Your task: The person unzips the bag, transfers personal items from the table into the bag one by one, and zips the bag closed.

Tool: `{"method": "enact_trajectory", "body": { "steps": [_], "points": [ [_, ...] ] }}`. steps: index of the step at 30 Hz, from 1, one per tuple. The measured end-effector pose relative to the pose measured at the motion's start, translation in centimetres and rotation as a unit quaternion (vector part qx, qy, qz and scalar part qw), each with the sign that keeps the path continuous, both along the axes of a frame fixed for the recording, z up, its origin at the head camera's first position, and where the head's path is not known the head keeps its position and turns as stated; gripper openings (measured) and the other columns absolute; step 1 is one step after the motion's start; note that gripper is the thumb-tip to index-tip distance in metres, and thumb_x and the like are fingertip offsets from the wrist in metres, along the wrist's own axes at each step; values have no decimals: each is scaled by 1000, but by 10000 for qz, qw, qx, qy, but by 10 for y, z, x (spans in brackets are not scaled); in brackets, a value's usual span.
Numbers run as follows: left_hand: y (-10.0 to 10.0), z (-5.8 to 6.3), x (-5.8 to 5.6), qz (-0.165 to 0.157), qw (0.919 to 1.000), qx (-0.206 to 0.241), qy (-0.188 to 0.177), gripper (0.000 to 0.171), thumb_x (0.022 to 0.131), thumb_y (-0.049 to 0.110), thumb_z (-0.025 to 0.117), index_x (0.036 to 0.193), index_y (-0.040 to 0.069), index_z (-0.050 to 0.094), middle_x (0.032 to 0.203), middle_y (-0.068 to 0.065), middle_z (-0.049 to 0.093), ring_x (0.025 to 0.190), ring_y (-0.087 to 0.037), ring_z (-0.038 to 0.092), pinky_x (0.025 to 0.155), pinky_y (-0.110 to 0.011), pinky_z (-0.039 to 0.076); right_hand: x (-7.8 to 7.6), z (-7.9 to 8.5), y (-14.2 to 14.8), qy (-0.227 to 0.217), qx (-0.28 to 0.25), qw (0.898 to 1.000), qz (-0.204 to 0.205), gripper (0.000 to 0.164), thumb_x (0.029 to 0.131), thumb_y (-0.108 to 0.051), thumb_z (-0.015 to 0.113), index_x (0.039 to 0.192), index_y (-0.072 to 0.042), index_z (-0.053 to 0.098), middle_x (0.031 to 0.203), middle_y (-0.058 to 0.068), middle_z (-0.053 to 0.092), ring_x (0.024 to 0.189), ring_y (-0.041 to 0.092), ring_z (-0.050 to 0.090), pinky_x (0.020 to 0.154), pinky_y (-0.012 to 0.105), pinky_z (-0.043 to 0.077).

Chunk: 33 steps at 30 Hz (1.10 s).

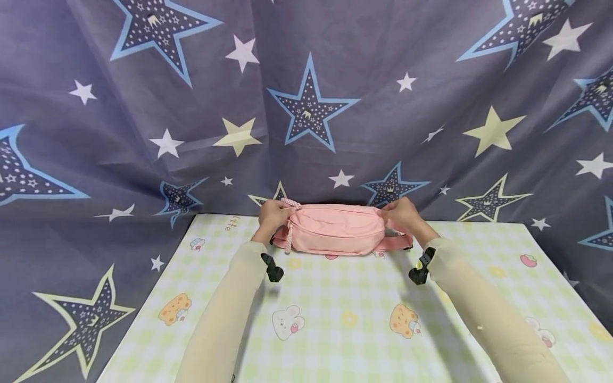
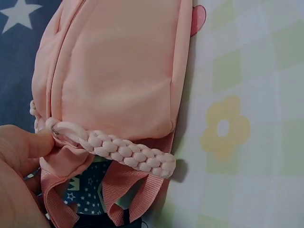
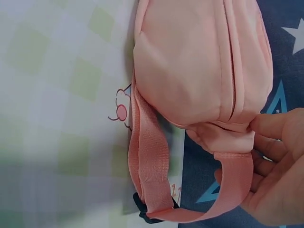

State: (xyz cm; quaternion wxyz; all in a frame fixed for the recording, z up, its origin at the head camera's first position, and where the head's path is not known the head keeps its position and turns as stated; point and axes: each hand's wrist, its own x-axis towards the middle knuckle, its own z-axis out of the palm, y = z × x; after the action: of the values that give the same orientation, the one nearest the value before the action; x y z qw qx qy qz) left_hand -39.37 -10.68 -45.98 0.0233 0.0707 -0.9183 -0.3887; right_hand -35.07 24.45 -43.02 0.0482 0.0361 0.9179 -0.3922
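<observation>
A pink waist bag stands near the table's far edge, its long zipped front facing me. At its left end my left hand pinches the corner by a braided zipper pull, which hangs down across the bag's end. My right hand grips the fabric tab at the right end, where the strap is sewn on. From there the strap loops down to a black buckle beside the bag. More strap folds under the left end.
Pale green checked cloth with cartoon prints covers the table. Right behind the far edge hangs a dark blue star-patterned curtain, which also runs down both sides. A black wrist camera sits on the left wrist, another camera on the right.
</observation>
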Motion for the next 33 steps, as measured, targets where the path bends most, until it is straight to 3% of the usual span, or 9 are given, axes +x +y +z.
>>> {"method": "enact_trajectory", "body": {
  "steps": [1,4,8,11,16,21,25,28,33],
  "points": [
    [0,0,0,-58,9999,77,41,25,93,28,74,105,7,80,107,-13,77,104,-31,70,92,-42,57,0,1,0,9,-11,10000,15,33,97,-19,67,113,9,72,119,26,70,110,32,58,96,44,51],
    [-3,-2,0,-369,9980,517,57,26,95,23,73,107,1,78,102,-17,76,84,-21,73,79,-29,58,0,1,4,134,8,9998,130,33,97,-20,67,113,9,72,117,25,71,105,30,60,88,39,53],
    [-9,-3,2,-782,9924,952,-9,29,97,21,71,113,-3,75,102,-18,75,72,-13,68,65,-17,52,2,2,11,290,14,9991,302,34,99,-21,67,115,8,72,115,25,72,102,28,62,81,32,51],
    [-14,-5,2,-919,9910,970,36,31,98,22,70,117,-2,74,111,-20,73,86,-18,69,69,-17,52,5,5,14,287,-21,9990,343,34,99,-21,67,117,7,72,117,25,71,103,29,63,80,30,52],
    [-20,-8,2,-1017,9872,1204,248,26,96,15,72,113,-5,74,101,-18,74,79,-13,63,65,-15,49,10,12,17,406,46,9977,545,29,99,-15,66,117,7,72,116,25,72,105,32,67,78,25,52],
    [-17,-10,1,-738,9884,1199,562,22,92,15,77,104,-4,76,84,-9,70,73,-12,57,61,-16,46,12,15,21,705,590,9935,666,21,97,-9,67,109,6,75,111,24,74,102,37,68,81,36,57],
    [-7,-13,3,-267,9954,597,705,22,90,21,78,101,2,79,92,-13,75,82,-21,63,65,-22,45,14,7,26,810,1134,9901,159,21,96,-17,71,103,1,78,106,21,76,98,38,69,79,46,58],
    [0,-17,5,2,9979,273,593,21,90,25,77,101,7,80,98,-12,76,91,-27,67,71,-32,50,16,0,28,656,1154,9910,-171,24,96,-23,72,103,-1,79,104,19,77,96,37,69,76,46,58],
    [3,-19,7,203,9983,191,511,18,89,25,76,98,10,80,100,-10,77,96,-30,70,81,-44,54,19,-4,26,578,1046,9925,-248,25,97,-22,70,108,0,78,105,20,76,96,36,69,77,44,59]
  ]
}}
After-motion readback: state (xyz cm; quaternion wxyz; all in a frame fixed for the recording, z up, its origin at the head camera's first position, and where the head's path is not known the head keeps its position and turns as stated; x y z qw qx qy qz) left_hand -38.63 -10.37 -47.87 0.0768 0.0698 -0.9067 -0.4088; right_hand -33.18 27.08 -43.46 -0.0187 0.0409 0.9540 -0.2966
